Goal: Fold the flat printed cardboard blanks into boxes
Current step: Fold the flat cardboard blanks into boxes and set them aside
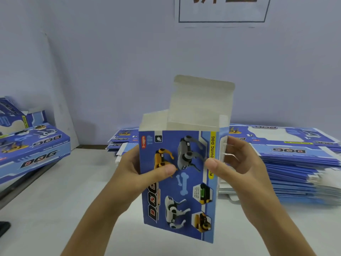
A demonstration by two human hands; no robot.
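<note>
At the centre of the frame the box (pixel 177 182) stands upright above the surface (pixel 55 209), pinched between left hand (pixel 147 169) and right hand (pixel 238 163), its top flap (pixel 201 102) open above both grips.

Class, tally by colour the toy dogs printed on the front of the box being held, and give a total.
On the box that both hands hold:
Yellow dog: 1
Grey dog: 1
White dog: 1
Total: 3
</note>
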